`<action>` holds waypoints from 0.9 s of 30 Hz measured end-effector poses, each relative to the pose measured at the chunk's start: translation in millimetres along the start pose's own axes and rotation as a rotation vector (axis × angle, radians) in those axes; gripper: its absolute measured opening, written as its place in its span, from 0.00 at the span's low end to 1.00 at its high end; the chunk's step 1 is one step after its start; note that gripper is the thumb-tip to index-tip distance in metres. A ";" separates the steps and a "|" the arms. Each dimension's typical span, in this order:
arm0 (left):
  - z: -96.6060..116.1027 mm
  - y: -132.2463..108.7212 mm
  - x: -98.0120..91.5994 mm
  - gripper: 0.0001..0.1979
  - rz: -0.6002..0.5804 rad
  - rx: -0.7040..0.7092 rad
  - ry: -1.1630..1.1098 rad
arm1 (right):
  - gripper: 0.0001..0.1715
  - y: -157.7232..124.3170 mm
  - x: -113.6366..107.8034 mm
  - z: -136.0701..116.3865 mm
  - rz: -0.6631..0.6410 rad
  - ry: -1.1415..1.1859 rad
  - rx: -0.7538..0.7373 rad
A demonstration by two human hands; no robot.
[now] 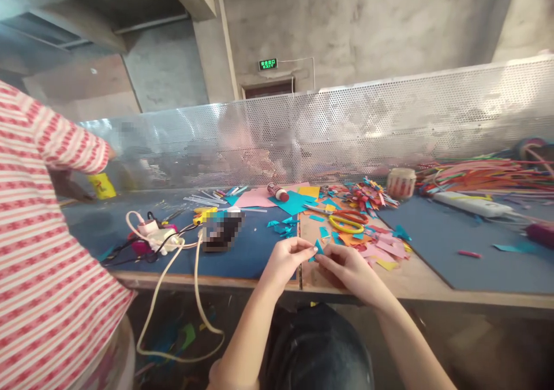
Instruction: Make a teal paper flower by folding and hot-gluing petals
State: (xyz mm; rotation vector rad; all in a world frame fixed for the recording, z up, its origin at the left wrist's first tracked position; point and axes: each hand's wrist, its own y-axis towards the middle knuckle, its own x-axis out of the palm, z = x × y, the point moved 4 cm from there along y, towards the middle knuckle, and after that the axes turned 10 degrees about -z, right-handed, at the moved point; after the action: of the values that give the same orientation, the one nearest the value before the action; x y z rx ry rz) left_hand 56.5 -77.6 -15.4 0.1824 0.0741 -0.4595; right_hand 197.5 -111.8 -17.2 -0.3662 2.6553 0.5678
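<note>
Between my fingertips, above the table's front edge, is a small folded piece of blue paper. My left hand pinches it from the left, and my right hand grips its other side with thumb and forefinger. Just beyond them lie several small folded blue paper pieces. Scissors with yellow and orange handles rest behind my right hand. Cut scraps of pink paper are spread to the right of it.
A perforated metal screen runs along the back of the table. At left are a phone, a power strip with plugs and a hanging white cable. A person in a striped shirt stands close on the left. A white power strip lies right.
</note>
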 end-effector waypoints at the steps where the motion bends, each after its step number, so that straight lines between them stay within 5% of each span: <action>1: -0.5 -0.2 -0.4 0.11 0.003 0.011 0.006 | 0.20 0.2 0.1 -0.1 -0.008 0.001 0.001; 22: 4.4 -3.0 10.3 0.10 -0.156 0.019 0.074 | 0.15 3.6 -3.5 3.0 0.159 0.291 0.031; 27: -1.4 2.6 -0.9 0.11 0.084 0.053 -0.106 | 0.19 6.1 -1.0 -0.1 0.166 0.116 0.004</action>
State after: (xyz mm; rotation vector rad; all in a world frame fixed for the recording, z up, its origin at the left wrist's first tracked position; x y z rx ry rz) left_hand 56.9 -74.7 -16.3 0.2116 -0.0493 -0.3871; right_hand 196.3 -106.3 -14.6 -0.1837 2.8161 0.6091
